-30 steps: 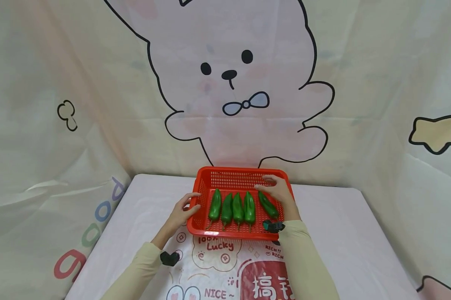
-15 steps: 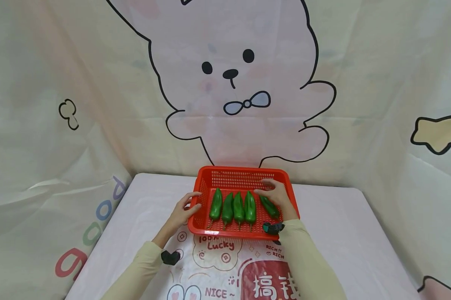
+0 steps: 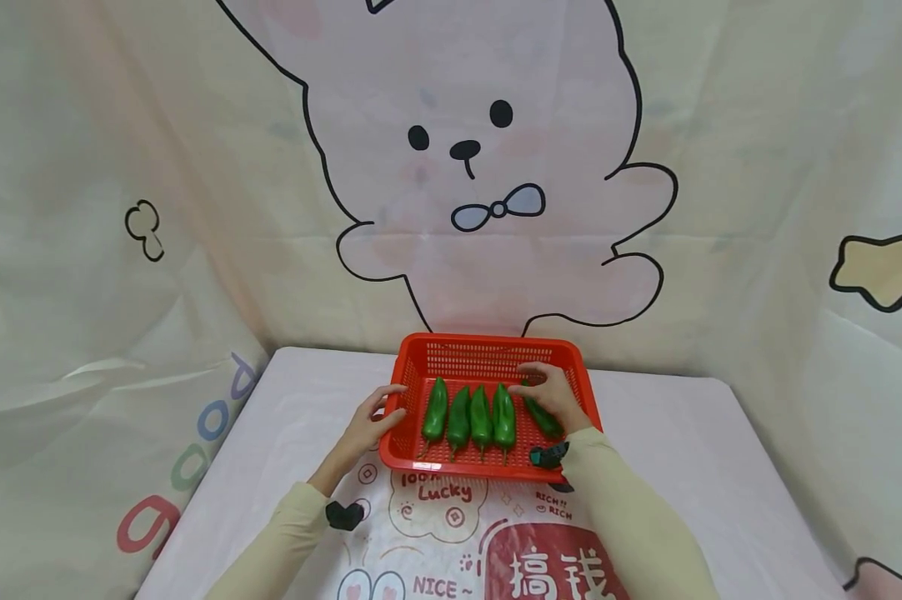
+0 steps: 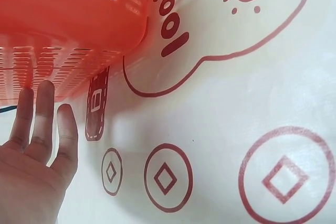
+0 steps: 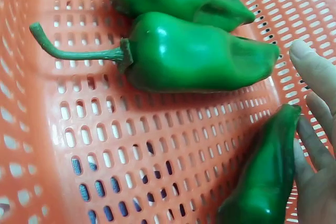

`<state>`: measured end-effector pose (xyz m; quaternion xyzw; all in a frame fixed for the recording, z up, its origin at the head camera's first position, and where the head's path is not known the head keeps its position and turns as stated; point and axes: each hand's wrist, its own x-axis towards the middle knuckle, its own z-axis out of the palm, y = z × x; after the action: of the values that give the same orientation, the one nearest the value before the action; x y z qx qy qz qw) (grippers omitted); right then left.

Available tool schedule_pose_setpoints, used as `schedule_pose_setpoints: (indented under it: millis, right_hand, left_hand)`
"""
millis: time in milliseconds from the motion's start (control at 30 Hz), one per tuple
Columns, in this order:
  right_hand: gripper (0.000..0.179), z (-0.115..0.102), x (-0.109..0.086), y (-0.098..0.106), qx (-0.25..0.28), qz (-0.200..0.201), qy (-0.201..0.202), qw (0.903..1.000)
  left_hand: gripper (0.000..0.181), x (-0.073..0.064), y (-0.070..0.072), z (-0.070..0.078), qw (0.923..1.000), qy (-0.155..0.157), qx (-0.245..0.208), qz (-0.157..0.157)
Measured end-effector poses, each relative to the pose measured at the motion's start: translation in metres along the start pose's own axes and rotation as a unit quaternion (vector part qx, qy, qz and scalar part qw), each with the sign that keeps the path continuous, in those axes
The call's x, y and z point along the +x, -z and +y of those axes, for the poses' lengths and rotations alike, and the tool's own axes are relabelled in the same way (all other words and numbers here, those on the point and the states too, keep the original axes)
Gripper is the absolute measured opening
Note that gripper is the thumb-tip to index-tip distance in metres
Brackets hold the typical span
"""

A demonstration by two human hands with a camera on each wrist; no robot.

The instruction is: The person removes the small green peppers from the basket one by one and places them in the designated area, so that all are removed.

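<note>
A red slotted plastic basket holds several green peppers. Four of them stand side by side, stems toward me, the end one on the right of that row. Another pepper lies slanted near the right wall. My left hand is at the basket's left side; its extended fingers reach up to the outer wall in the left wrist view. My right hand is inside the basket over the slanted pepper. In the right wrist view its fingers lie beside that pepper, the thumb apart near the row pepper's tip.
The basket stands at the back of a table with a white cover, partly printed in red. A cloth backdrop with a cartoon animal hangs close behind it. Side cloths rise at left and right.
My right hand has moved slightly down toward me, over the slanted pepper's upper end. The left hand keeps its place at the basket. The whole view has shifted a little.
</note>
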<state>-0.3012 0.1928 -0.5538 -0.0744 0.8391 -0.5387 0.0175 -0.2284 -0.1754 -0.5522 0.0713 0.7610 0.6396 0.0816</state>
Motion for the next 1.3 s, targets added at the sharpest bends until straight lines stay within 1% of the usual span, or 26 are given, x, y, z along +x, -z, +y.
schedule_pose_setpoints:
  millis: [167,367,600,700,1000,1100,1233,1300]
  right_hand:
    - [0.048,0.004,0.0,0.0,-0.012,0.001,-0.001,0.9999]
    - [0.045,0.007,-0.001,-0.001,-0.024,0.001,0.004,0.9997]
    - [0.037,0.007,-0.002,-0.002,-0.036,0.007,-0.029,0.9989]
    - [0.034,0.006,-0.002,-0.003,-0.037,0.009,-0.036,0.9986]
    - [0.037,0.003,-0.001,-0.004,-0.035,-0.003,-0.045,0.9984]
    - [0.038,0.003,0.0,-0.003,-0.046,-0.006,-0.05,0.9977]
    - [0.038,0.005,0.001,-0.004,-0.053,-0.007,-0.056,0.997]
    - [0.038,0.007,0.001,-0.005,-0.05,-0.006,-0.056,0.9972]
  left_hand:
    - [0.046,0.003,-0.001,-0.006,0.9999,-0.011,-0.001,-0.002]
    - [0.044,0.002,-0.001,-0.005,0.9999,-0.013,-0.007,0.002]
    - [0.044,0.002,-0.003,-0.006,0.9999,-0.006,0.0,0.01]
    - [0.044,0.002,-0.003,-0.006,0.9999,-0.005,-0.004,0.01]
    - [0.049,0.001,-0.001,-0.006,0.9999,0.0,-0.01,0.008]
    - [0.047,0.0,-0.001,-0.001,0.9999,0.004,-0.012,0.005]
    - [0.044,-0.007,-0.001,0.015,0.9999,0.003,-0.016,-0.003]
    - [0.043,-0.012,-0.002,0.023,0.9999,0.0,-0.017,-0.002]
